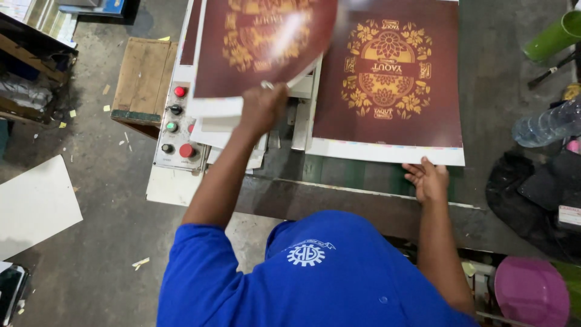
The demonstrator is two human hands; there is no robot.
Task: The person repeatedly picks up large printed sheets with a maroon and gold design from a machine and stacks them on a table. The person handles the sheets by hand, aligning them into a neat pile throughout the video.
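Note:
My left hand (263, 109) is raised and grips the lower edge of a large maroon printed sheet (260, 42) with a gold floral pattern. The sheet is lifted and curved over the machine. A flat stack of matching maroon sheets (387, 79) with a white border lies on the machine bed to the right. At the stack's near white edge rests my right hand (426, 178), fingers spread and touching the paper. My blue shirt fills the bottom of the view.
A grey control panel (175, 127) with red, green and black buttons sits left of the sheets. A wooden crate (145, 75) and a white board (33, 206) lie on the floor at left. At right are a plastic bottle (544, 124), a green cylinder (554, 36) and a pink bowl (532, 290).

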